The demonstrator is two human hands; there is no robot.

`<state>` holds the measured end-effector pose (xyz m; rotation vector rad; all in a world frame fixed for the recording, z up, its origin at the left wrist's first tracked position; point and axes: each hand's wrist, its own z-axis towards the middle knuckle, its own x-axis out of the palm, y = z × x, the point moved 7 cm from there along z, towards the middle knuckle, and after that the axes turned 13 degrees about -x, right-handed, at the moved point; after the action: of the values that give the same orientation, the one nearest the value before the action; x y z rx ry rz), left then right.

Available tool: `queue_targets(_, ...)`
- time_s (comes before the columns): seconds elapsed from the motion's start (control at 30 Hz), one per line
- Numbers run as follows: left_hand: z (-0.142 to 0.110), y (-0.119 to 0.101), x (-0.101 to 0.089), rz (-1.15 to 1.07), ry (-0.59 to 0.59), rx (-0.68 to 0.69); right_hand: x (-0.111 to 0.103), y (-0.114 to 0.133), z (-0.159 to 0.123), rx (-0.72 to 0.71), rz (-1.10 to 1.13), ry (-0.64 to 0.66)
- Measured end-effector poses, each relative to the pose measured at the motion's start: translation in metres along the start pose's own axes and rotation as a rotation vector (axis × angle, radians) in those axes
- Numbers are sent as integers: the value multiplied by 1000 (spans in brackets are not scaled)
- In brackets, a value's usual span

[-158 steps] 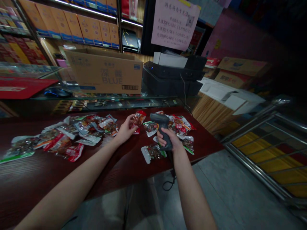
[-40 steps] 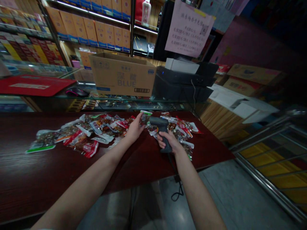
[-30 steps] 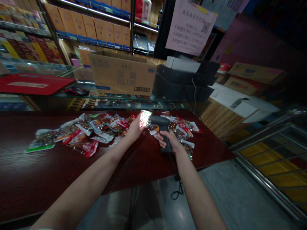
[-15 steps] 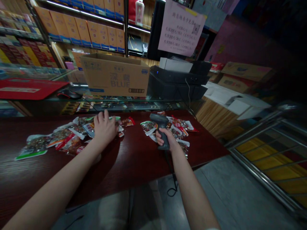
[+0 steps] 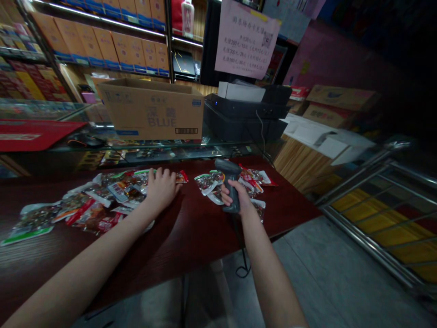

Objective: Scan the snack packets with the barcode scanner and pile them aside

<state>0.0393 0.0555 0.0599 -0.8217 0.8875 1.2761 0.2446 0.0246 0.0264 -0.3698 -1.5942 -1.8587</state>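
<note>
My right hand (image 5: 240, 197) is wrapped round the handle of a dark barcode scanner (image 5: 226, 168), its head pointing left and its cord hanging below. Under and behind the scanner lies a smaller heap of snack packets (image 5: 253, 178). My left hand (image 5: 161, 190) rests at the right end of a larger spread of snack packets (image 5: 94, 212), palm down with fingers apart. A red-ended packet (image 5: 183, 176) shows just beyond its fingertips. What lies under the palm is hidden.
The packets lie on a dark red wooden table (image 5: 191, 237). Behind it, a glass counter holds an open cardboard box (image 5: 153, 114), a black machine (image 5: 246, 118), a mouse (image 5: 87, 139) and a red sheet (image 5: 34, 134). A metal railing (image 5: 362, 218) stands to the right.
My left hand has moved a little right over the packets, uncovering more of the pile on its left. The view has shifted slightly right. My right hand still grips the barcode scanner.
</note>
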Motion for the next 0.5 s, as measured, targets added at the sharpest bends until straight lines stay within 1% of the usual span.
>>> queue_targets(0.03, 2, -15, 3, -40, 11, 46, -1, 1, 0, -9, 14, -5)
queue_targets(0.1, 8, -43, 17, -156, 108, 97, -4, 3, 1, -23, 39, -30)
queue_targets(0.2, 19, -70, 44, -264, 252, 75, -8, 3, 1, -24, 50, -61)
queue_targets(0.27, 24, -77, 59, -282, 306, 49, -9, 3, 2, -30, 48, -62)
queue_targets(0.33, 28, -78, 68, -313, 322, 37, -8, 2, 3, -34, 43, -58)
queue_targets(0.4, 30, -76, 70, -409, 309, 39, -8, 2, 3, -30, 32, -56)
queue_targets(0.5, 33, -68, 63, -656, 239, 31, -7, 0, 3, -23, 10, -54)
